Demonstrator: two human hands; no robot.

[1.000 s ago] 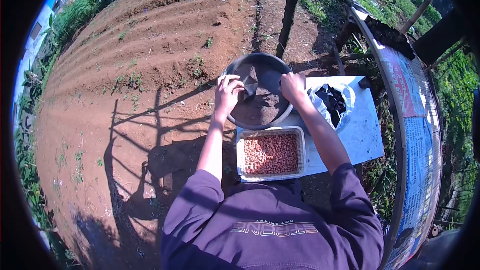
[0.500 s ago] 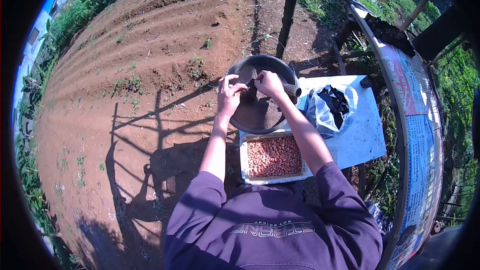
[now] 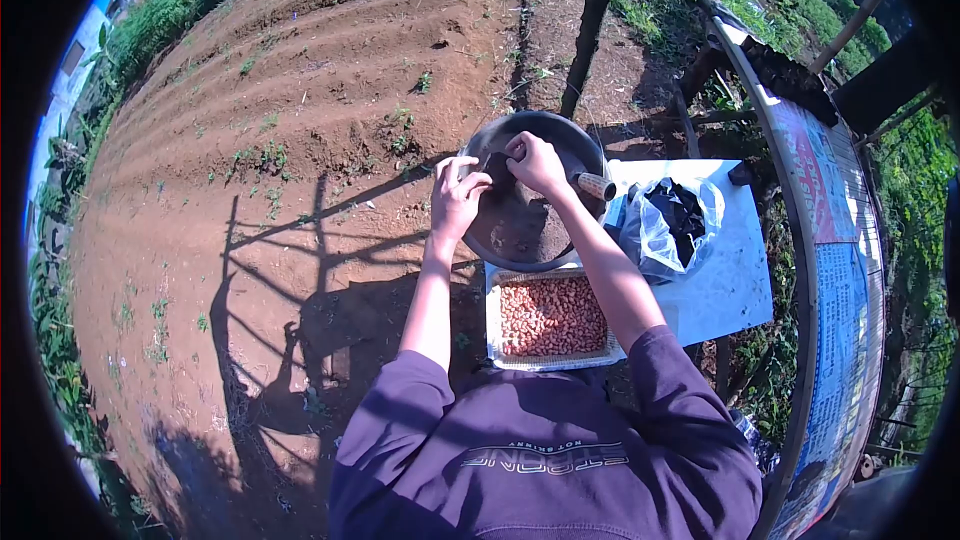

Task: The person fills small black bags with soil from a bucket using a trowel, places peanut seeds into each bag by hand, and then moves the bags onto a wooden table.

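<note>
We see the pan (image 3: 520,230) at the worktop's (image 3: 720,285) far left edge, the tray of peanuts (image 3: 552,318) just before it, the bag (image 3: 672,225) to its right.

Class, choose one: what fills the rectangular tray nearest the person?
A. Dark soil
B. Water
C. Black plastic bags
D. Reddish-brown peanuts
D. The tray on the white table is filled with reddish-brown peanuts; it lies just below the round metal pan.

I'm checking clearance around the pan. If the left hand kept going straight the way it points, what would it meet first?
Probably the right hand, just ahead of the left hand above the round pan; depth is unclear.
</note>
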